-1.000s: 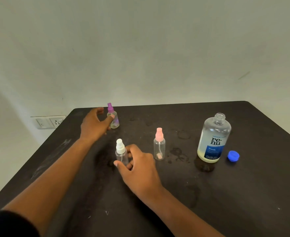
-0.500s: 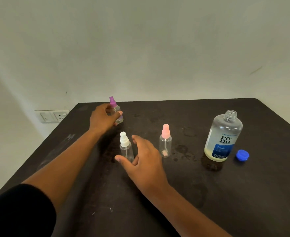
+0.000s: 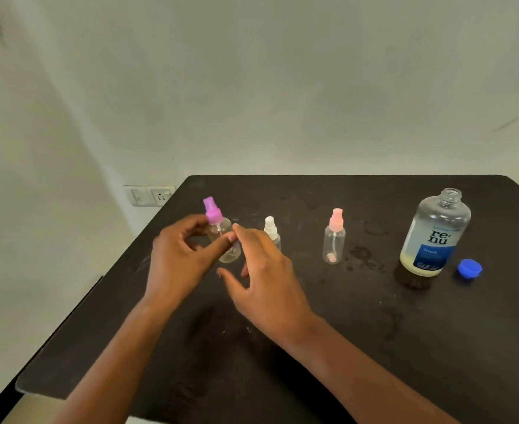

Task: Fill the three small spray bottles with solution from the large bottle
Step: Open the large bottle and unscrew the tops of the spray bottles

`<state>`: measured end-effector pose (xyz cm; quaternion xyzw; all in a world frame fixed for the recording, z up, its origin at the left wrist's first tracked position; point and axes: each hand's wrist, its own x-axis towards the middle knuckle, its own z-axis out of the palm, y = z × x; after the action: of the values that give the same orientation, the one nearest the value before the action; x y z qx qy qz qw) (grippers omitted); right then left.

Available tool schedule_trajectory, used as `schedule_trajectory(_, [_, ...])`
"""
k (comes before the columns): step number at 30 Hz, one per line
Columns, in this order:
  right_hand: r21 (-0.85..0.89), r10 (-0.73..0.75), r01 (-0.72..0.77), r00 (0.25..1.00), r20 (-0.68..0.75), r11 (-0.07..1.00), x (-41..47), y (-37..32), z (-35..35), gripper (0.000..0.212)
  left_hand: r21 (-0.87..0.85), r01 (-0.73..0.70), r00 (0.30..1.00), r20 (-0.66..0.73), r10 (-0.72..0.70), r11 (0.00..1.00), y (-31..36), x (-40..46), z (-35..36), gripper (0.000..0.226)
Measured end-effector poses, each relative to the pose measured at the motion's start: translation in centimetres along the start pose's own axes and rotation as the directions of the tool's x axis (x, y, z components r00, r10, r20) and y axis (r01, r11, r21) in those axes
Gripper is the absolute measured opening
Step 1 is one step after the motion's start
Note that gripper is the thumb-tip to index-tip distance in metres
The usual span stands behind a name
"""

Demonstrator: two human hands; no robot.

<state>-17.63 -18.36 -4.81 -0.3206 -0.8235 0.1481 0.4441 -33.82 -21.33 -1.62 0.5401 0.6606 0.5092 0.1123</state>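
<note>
My left hand (image 3: 175, 264) has its fingers (image 3: 218, 244) curled round the purple-capped spray bottle (image 3: 221, 237), left of frame centre, tilted, cap up and leaning left. Right hand (image 3: 267, 276) sits just right of it, fingers spread and holding nothing; nearer to that cap than to anything else. White-capped spray bottle (image 3: 272, 232) stands partly hidden behind the right hand. Uncapped large solution bottle (image 3: 435, 234) stands well apart, right side of the desk (image 3: 344, 347).
</note>
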Motion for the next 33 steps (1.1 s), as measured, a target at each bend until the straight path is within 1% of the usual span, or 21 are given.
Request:
schedule_trajectory(2, [0.014,0.049,-0.05,0.998,0.034,0.999,-0.1,-0.5,0.6,0.072,-0.001,-0.001,1.0,0.0,0.001,1.0,0.1,-1.3,-0.1,0.041])
schedule_trajectory(4, [0.037,0.092,-0.093,0.995,0.027,0.995,-0.2,-0.7,0.9,0.068,-0.004,-0.003,1.0,0.012,0.003,1.0,-0.1,-2.3,-0.3,0.041])
schedule_trajectory(8, [0.097,0.142,-0.142,0.99,0.009,0.985,-0.8,-1.0,1.4,0.038,0.031,0.0,0.997,0.075,-0.002,1.0,-0.8,-3.5,-1.0,0.043])
schedule_trajectory(9, [0.122,0.155,-0.156,0.988,0.015,0.98,-1.0,-1.1,1.6,0.035,0.017,-0.001,0.996,0.091,-0.001,1.0,-0.9,-3.6,-1.1,0.044])
schedule_trajectory(12, [0.16,0.207,-0.212,0.977,0.044,0.964,-1.4,-1.3,2.3,0.039,-0.04,-0.025,0.994,0.102,0.029,0.999,-1.2,-3.9,-1.4,0.043])
schedule_trajectory(16, [0.177,0.207,-0.219,0.975,0.082,0.959,-1.5,-1.7,3.2,0.039,-0.101,-0.068,0.988,0.131,0.081,0.993,-1.9,-3.7,-2.0,0.033])
schedule_trajectory(19, [0.169,0.213,-0.226,0.973,0.09,0.959,-1.5,-1.6,3.8,0.04,-0.142,-0.063,0.982,0.17,0.087,0.988,-2.4,-3.4,-2.1,0.031])
schedule_trajectory(23, [0.126,0.232,-0.248,0.964,0.131,0.961,-1.7,-1.1,4.1,0.042,-0.142,-0.059,0.978,0.19,0.085,0.988,-3.2,-3.4,-1.8,0.028])
schedule_trajectory(27, [0.094,0.224,-0.24,0.963,0.152,0.966,-1.8,-0.6,4.4,0.034,-0.162,-0.061,0.985,0.15,0.086,0.985,-3.5,-3.5,-1.2,0.025])
schedule_trajectory(33, [0.076,0.226,-0.239,0.963,0.148,0.968,-1.7,-0.2,4.8,0.03,-0.159,-0.087,0.996,0.008,0.089,0.984,-3.5,-4.6,-0.2,0.031])
